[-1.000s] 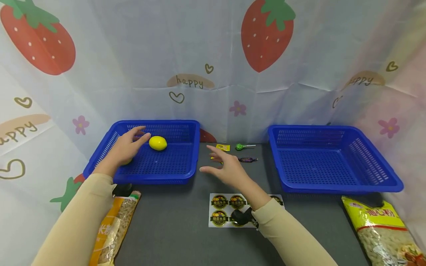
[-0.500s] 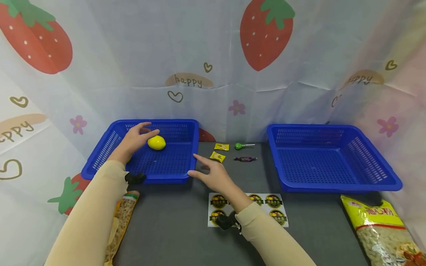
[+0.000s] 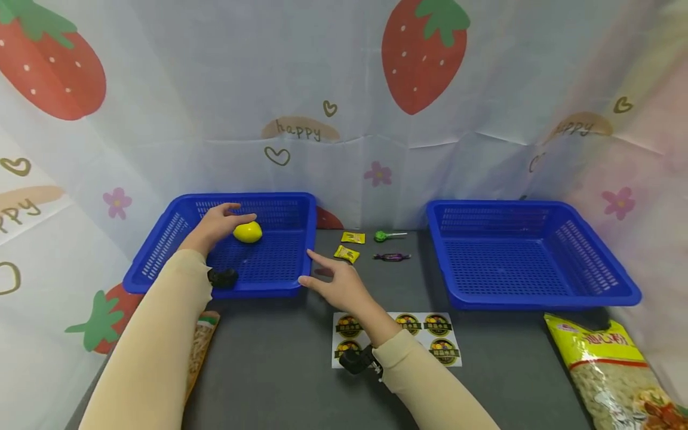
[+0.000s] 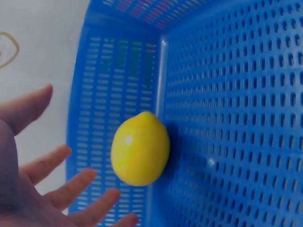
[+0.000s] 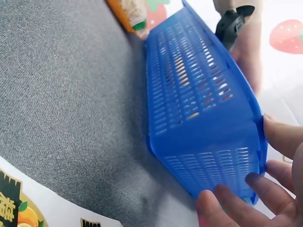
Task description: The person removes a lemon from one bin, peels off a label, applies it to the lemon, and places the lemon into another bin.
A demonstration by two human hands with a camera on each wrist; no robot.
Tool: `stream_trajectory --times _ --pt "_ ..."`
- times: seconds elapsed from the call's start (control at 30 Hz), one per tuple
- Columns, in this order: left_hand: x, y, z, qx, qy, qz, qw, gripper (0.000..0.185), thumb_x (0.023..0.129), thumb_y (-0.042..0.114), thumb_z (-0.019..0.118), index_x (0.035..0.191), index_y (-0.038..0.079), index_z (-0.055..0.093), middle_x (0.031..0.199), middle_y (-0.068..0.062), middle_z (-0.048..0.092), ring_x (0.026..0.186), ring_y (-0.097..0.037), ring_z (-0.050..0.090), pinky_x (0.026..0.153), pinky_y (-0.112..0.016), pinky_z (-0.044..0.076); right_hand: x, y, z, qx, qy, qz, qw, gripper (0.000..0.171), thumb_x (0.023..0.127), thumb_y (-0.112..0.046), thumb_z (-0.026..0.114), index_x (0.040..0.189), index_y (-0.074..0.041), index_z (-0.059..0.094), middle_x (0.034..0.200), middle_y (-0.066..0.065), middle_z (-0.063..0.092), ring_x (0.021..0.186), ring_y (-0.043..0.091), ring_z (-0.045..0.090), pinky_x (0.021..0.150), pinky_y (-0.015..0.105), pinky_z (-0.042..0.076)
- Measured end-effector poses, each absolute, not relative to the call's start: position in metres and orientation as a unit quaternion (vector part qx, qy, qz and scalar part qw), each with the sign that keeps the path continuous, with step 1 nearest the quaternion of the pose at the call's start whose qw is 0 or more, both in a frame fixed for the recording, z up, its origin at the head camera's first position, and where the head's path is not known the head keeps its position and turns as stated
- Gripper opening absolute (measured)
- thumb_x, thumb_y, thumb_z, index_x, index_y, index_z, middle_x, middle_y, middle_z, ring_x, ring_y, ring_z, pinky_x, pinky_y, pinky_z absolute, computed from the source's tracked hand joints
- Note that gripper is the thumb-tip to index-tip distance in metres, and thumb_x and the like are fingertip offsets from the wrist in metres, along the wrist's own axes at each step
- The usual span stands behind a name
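Inside the left blue basket [image 3: 279,294], a yellow lemon [image 3: 248,233] lies against the back wall. Over its top edge hovers my left hand [image 3: 217,224], fingers spread. In the left wrist view a gap shows between the fingertips and the lemon [image 4: 140,149]. My right hand [image 3: 344,286] is at the same basket's right rim. From the right wrist view, its thumb touches the rim [image 5: 258,111] and the other fingers lie extended along the outer wall. Yellow shows through the basket's slots there, but its source is unclear.
A second blue basket [image 3: 543,303] stands at right. Between the baskets are two yellow-wrapped sweets [image 3: 346,254], a green lollipop [image 3: 381,236] and a purple-wrapped candy [image 3: 392,257]. A sticker sheet [image 3: 421,340] lies in front. Food bags flank the table [image 3: 274,364]: one left [image 3: 199,349], one right [image 3: 613,376].
My left hand has shifted right and now overlaps the lemon in the head view. The right hand has moved left from above the candies to the left basket's rim.
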State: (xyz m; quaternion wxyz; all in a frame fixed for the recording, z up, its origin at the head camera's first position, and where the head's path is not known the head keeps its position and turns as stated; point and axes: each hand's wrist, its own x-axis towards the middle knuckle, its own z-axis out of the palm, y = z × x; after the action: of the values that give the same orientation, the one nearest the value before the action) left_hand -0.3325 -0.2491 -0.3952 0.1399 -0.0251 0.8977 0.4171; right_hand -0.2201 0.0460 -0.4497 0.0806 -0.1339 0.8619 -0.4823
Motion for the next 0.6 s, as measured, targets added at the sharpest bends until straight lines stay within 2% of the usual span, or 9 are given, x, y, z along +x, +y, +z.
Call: stream_trajectory --times 0.23,0.43,0.6 --pt "-0.338 -0.248 -0.412 -0.053 0.87 0.448 0.197 0.09 0.1 0.048 0.059 0.164 0.015 0.005 0.168 -0.022 -0.002 0.152 -0.049 0.006 0.117 -0.07 0.017 -0.22 0.045 -0.451 -0.128 0.852 -0.501 0.084 0.067 0.093 -0.048 0.07 0.153 -0.035 0.044 0.152 0.003 0.052 0.127 0.024 0.062 0.102 0.048 0.052" --pt "-0.345 -0.247 -0.429 -0.053 0.86 0.465 0.204 0.092 0.1 0.041 0.062 0.164 0.019 0.0 0.169 -0.022 -0.001 0.152 -0.049 0.011 0.116 -0.069 0.023 -0.219 0.038 -0.458 -0.124 0.765 -0.621 0.115 0.065 0.095 -0.034 0.072 0.153 -0.028 0.044 0.155 0.01 0.047 0.119 0.025 0.067 0.09 0.043 0.059" --pt "-0.349 -0.244 -0.436 -0.058 0.857 0.473 0.195 0.087 0.101 0.036 0.061 0.164 0.019 0.004 0.168 -0.021 0.004 0.151 -0.048 0.015 0.116 -0.066 0.027 -0.217 0.028 -0.46 -0.11 0.723 -0.665 0.149 0.071 0.095 -0.037 0.071 0.156 -0.037 0.035 0.153 0.018 0.047 0.119 0.025 0.066 0.084 0.041 0.061"
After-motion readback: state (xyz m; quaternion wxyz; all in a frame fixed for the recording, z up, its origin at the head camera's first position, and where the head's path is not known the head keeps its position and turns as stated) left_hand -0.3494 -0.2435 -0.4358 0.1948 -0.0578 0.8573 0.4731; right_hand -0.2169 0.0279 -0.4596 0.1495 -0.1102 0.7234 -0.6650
